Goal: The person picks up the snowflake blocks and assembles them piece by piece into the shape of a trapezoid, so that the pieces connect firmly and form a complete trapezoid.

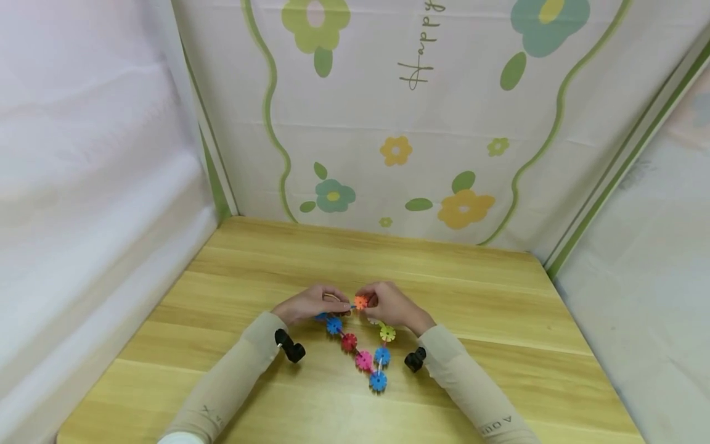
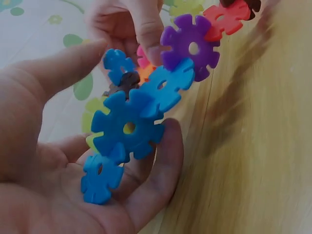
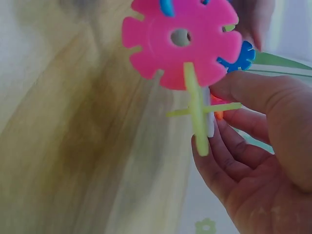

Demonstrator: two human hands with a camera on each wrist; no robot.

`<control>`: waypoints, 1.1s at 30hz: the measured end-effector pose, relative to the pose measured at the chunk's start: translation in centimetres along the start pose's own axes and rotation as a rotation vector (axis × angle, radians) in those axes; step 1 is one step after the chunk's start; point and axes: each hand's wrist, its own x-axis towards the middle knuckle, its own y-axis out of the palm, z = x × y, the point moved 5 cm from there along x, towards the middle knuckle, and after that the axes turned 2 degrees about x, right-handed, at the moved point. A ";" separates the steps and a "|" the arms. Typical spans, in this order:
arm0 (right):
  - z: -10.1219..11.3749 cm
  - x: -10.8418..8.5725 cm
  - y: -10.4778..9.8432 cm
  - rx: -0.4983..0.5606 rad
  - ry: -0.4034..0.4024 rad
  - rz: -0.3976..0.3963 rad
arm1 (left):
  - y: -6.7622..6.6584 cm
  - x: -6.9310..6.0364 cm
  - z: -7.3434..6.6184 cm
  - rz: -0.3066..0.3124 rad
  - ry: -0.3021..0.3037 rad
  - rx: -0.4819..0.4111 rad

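Note:
A chain of notched plastic snowflake discs hangs in a V between my hands, with a blue disc at its lowest point. My left hand holds one end; in the left wrist view, fingers curl under linked blue discs, and a purple disc hangs beyond. My right hand pinches an orange disc, which faces a small blue piece at the left fingertips. In the right wrist view, a pink disc and a yellow-green disc hang before the right fingers. Whether the two ends touch is unclear.
Beneath the hands lies a wood-grain table. A white curtain with printed flowers stands behind its far edge, and pale cloth walls rise at both sides. Black wrist cameras sit at the sleeve cuffs.

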 end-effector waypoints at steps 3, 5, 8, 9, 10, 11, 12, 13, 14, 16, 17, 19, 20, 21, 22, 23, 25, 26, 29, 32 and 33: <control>0.5 -0.4 -0.5 0.010 -0.017 -0.010 | 0.2 0.0 -0.4 0.008 0.015 -0.029; 0.7 -0.7 -0.8 0.012 -0.020 -0.017 | 0.2 0.0 -0.5 -0.001 0.021 -0.034; 0.8 -1.0 -1.1 0.002 -0.024 -0.029 | 0.2 0.0 -0.5 -0.023 0.017 -0.032; 0.9 -1.1 -1.2 -0.004 -0.026 -0.032 | 0.2 0.1 -0.5 -0.028 0.014 -0.030; 0.9 -1.2 -1.3 -0.012 -0.027 -0.035 | 0.2 0.1 -0.5 -0.032 0.011 -0.030; 1.0 -1.3 -1.4 -0.021 -0.028 -0.037 | 0.2 0.1 -0.5 -0.035 0.008 -0.033; 1.0 -1.3 -1.5 -0.028 -0.030 -0.040 | 0.3 0.2 -0.5 -0.038 0.007 -0.033; 1.0 -1.4 -1.5 -0.035 -0.030 -0.040 | 0.3 0.2 -0.5 -0.041 0.010 -0.033; 1.0 -1.4 -1.5 -0.042 -0.031 -0.039 | 0.3 0.2 -0.5 -0.044 0.015 -0.029; 1.1 -1.4 -1.6 -0.054 -0.042 -0.036 | 0.4 0.4 -0.7 -0.044 0.023 -0.022; 1.2 -1.5 -1.6 -0.062 -0.050 -0.035 | 0.4 0.4 -0.8 -0.045 0.028 -0.016; 1.4 -1.5 -1.6 -0.076 -0.067 -0.034 | 0.5 0.5 -0.9 -0.043 0.043 -0.003; 1.5 -1.5 -1.6 -0.082 -0.077 -0.036 | 0.5 0.6 -1.0 -0.041 0.048 0.001; 1.6 -1.5 -1.6 -0.090 -0.088 -0.040 | 0.6 0.6 -1.2 -0.038 0.053 0.004; 1.7 -1.5 -1.7 -0.098 -0.094 -0.045 | 0.7 0.6 -1.3 -0.035 0.061 0.007; 1.8 -1.4 -1.6 -0.105 -0.099 -0.051 | 0.7 0.6 -1.4 -0.034 0.071 0.008; 1.9 -1.3 -1.6 -0.120 -0.116 -0.062 | 0.8 0.5 -1.7 -0.034 0.091 0.019; 2.0 -1.3 -1.5 -0.130 -0.119 -0.065 | 0.9 0.6 -1.8 -0.035 0.097 0.024; 2.1 -1.2 -1.3 -0.161 -0.128 -0.068 | 1.0 0.6 -2.1 -0.049 0.117 0.055; 2.3 -1.4 -1.2 -0.182 -0.134 -0.066 | 1.2 0.7 -2.2 -0.060 0.126 0.078; 2.4 -1.4 -1.2 -0.187 -0.142 -0.067 | 1.2 0.7 -2.3 -0.065 0.129 0.084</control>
